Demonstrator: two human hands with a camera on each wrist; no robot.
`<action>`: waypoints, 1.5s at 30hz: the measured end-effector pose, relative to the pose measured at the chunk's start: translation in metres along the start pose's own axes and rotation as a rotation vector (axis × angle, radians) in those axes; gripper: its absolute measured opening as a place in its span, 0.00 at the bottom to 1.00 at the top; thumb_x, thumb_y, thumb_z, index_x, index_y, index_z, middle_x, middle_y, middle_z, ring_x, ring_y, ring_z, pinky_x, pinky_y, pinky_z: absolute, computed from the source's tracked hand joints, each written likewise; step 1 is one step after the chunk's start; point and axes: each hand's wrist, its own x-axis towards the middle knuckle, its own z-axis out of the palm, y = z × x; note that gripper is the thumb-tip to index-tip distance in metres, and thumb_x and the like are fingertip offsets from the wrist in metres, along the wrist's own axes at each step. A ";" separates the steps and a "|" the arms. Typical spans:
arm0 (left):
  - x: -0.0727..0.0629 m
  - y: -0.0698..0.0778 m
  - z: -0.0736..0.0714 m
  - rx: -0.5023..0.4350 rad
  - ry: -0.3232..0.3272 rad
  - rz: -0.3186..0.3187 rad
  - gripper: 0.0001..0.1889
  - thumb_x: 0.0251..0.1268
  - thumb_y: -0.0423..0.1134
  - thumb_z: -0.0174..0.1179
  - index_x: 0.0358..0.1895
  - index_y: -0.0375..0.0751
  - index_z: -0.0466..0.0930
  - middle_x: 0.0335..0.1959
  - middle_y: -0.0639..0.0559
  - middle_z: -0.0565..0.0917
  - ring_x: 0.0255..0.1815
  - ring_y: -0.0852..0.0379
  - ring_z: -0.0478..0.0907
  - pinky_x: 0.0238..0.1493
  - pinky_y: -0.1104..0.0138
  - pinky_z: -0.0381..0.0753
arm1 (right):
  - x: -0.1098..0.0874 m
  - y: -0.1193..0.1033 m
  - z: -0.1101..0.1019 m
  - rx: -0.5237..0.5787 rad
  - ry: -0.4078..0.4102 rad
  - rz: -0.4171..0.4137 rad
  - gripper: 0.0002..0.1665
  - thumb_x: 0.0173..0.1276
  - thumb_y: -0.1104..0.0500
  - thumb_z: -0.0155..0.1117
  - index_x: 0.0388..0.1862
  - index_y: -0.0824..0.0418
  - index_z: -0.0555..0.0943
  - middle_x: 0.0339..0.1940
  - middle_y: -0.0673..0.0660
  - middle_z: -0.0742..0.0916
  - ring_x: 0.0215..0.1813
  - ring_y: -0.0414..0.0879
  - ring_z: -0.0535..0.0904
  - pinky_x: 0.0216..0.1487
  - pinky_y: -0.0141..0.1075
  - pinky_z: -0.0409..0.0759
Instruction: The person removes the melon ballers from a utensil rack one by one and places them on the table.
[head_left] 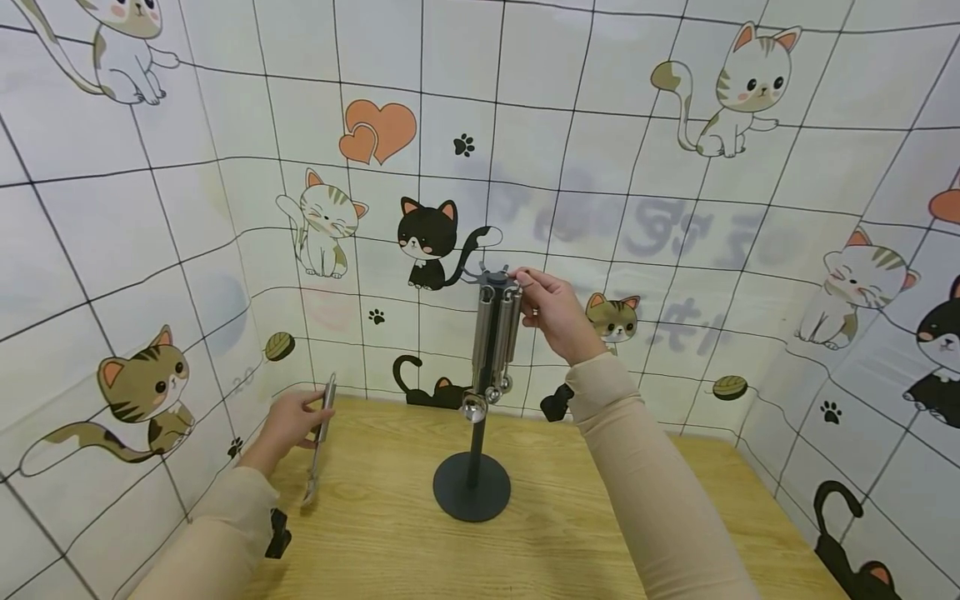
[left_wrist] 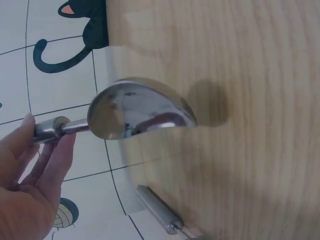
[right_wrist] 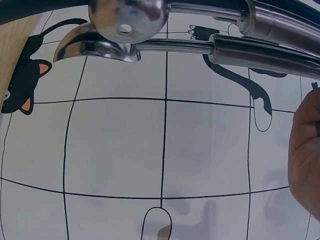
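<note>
Pinched in left hand point(head_left: 291, 423) near back-left corner of worktop point(head_left: 375, 542): metal scoop point(left_wrist: 125, 112), handle up, bowl down; well rightward, utensil rack point(head_left: 471, 493), with right hand point(head_left: 557, 315) nearer, at its top, grasp unclear.

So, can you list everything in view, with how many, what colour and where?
Stand: one, dark grey or black, upright on the table
Hanging utensils: at least three, silver, on the stand; overlap hides the exact count
Scoop: one, silver, in the left hand
Other metal handle: one, silver, near the wall in the left wrist view
Table: one, light wood, beneath the stand
Wall covering: white with black grid lines, around the table, printed with several cats, paw marks and orange hearts
Sleeves: two, beige, on the arms
Left hand: one, bare, left of the stand
Right hand: one, bare, at the stand's top
</note>
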 end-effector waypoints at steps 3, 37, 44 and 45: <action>0.000 -0.005 -0.001 0.082 0.010 -0.003 0.34 0.72 0.39 0.64 0.76 0.31 0.62 0.49 0.29 0.82 0.36 0.49 0.84 0.29 0.58 0.88 | 0.001 0.001 0.000 0.001 0.002 -0.005 0.14 0.79 0.48 0.57 0.52 0.54 0.83 0.28 0.51 0.72 0.29 0.44 0.63 0.30 0.35 0.65; 0.005 -0.049 -0.002 0.424 -0.025 -0.080 0.14 0.64 0.33 0.67 0.43 0.21 0.82 0.28 0.41 0.82 0.23 0.53 0.80 0.27 0.61 0.85 | 0.005 0.002 -0.001 -0.004 0.007 0.008 0.14 0.78 0.48 0.58 0.52 0.53 0.84 0.27 0.52 0.70 0.29 0.44 0.62 0.29 0.34 0.65; 0.007 -0.053 -0.004 0.481 -0.062 -0.061 0.20 0.62 0.36 0.69 0.48 0.18 0.81 0.41 0.32 0.84 0.38 0.42 0.81 0.44 0.51 0.83 | 0.002 -0.001 0.000 -0.007 0.018 0.012 0.13 0.79 0.49 0.57 0.52 0.52 0.84 0.27 0.51 0.70 0.29 0.43 0.62 0.29 0.34 0.65; 0.007 -0.054 -0.003 0.485 -0.059 -0.059 0.20 0.61 0.36 0.69 0.47 0.18 0.81 0.42 0.31 0.84 0.39 0.40 0.81 0.45 0.50 0.83 | 0.001 -0.001 0.000 -0.009 0.016 0.012 0.13 0.79 0.49 0.57 0.52 0.52 0.83 0.26 0.51 0.70 0.29 0.44 0.62 0.29 0.34 0.65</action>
